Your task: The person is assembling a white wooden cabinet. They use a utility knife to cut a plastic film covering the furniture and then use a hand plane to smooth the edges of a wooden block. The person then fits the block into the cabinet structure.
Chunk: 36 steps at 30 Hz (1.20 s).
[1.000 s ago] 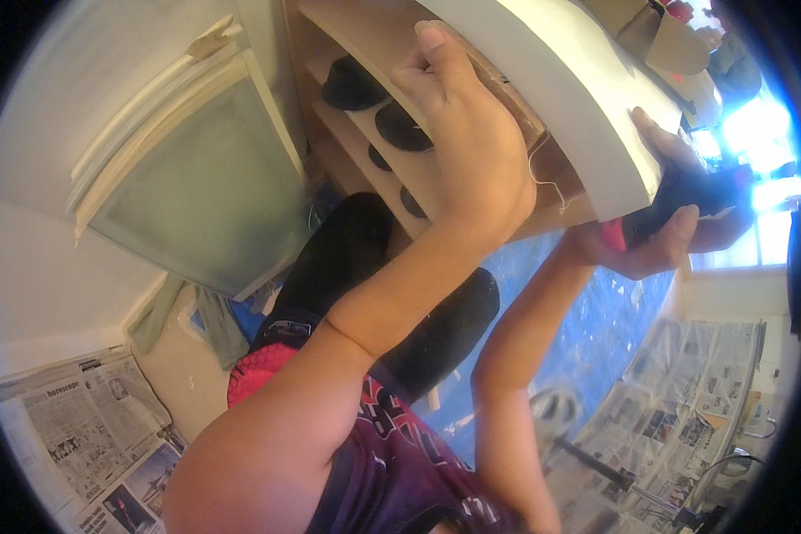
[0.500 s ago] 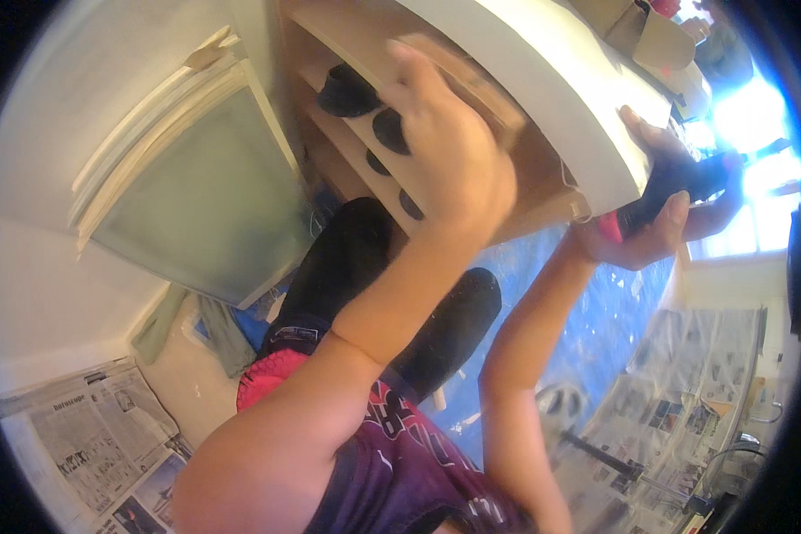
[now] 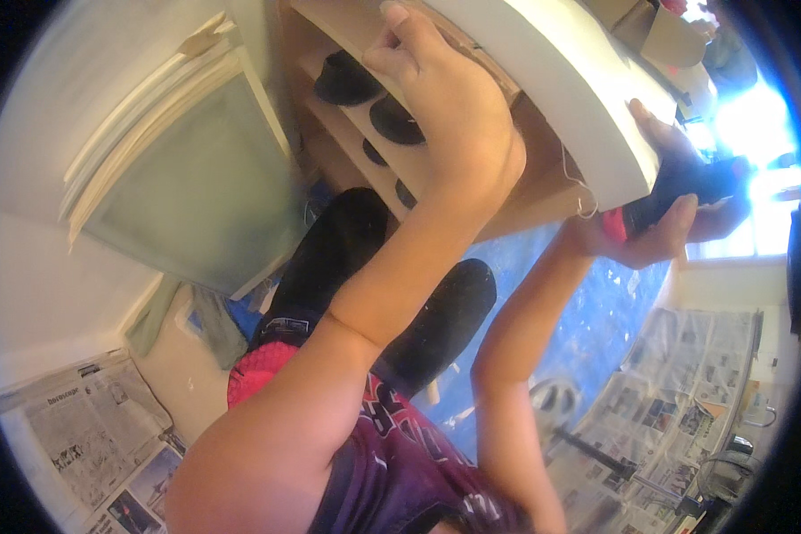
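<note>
My left hand [image 3: 463, 102] reaches up beneath a white curved panel [image 3: 587, 98], beside the wooden inside of the furniture piece. Its fingers are curled, with one fingertip pointing up; whatever they may hold is hidden. At the panel's right end, my right hand [image 3: 659, 236] is wrapped round a black handheld object with a pink end [image 3: 614, 224]. Its far fingers lie close to the panel's edge. The object's exact kind is unclear against the bright window. A thin pale string [image 3: 583, 200] dangles from the panel's lower corner.
Black round shapes [image 3: 399, 122] line a pale board inside the furniture. A framed frosted panel [image 3: 205, 178] leans on the left wall. Blue sheeting [image 3: 587, 303] covers floor beyond my knees. Newspapers [image 3: 89, 427] lie at the left, with plastic-covered newspapers [image 3: 685, 383] at the right.
My left hand has moved upward and farther under the panel. My right hand keeps its grip on the black object. The dangling string now shows more plainly.
</note>
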Motion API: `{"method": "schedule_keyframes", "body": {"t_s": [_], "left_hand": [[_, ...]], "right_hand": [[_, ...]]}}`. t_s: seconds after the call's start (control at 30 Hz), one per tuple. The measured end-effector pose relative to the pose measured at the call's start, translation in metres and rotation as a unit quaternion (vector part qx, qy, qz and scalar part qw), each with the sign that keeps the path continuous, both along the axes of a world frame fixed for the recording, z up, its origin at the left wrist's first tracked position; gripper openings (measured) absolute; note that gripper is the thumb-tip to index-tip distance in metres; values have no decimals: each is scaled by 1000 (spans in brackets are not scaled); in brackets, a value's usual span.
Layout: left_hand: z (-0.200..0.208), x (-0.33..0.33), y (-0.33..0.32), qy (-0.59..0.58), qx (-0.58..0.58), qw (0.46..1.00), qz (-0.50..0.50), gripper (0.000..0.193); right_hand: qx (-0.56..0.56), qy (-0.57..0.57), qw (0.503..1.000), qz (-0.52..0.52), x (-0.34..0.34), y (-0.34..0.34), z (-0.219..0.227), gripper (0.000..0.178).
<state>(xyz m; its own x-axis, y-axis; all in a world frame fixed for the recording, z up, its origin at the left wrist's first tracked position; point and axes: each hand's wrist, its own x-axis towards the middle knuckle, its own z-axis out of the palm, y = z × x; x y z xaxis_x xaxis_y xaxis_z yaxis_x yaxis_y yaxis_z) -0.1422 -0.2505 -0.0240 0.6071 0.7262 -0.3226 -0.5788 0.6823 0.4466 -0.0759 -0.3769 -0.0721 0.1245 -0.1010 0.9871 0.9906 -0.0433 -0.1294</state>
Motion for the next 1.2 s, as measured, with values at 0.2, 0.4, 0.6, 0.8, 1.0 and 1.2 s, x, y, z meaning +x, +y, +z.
{"method": "schedule_keyframes", "body": {"t_s": [0.2,0.4,0.6,0.8,1.0,1.2], "left_hand": [[-43,2,-36,-26,117,992,-43,68],[-59,-3,-27,-24,167,983,-76,61],[-34,22,22,-115,70,990,-33,59],[-47,17,-18,-40,51,993,-103,55],[-47,-2,-41,-108,39,977,-182,56],[-54,0,-12,-63,45,985,-156,56]], "right_hand": [[8,34,998,50,-3,3,5,55],[19,30,999,37,-10,6,13,61],[14,7,1000,20,0,-1,10,62],[24,-13,993,118,1,5,8,58],[6,-12,995,101,-4,4,9,57],[-3,-38,998,47,2,-4,13,57]]}}
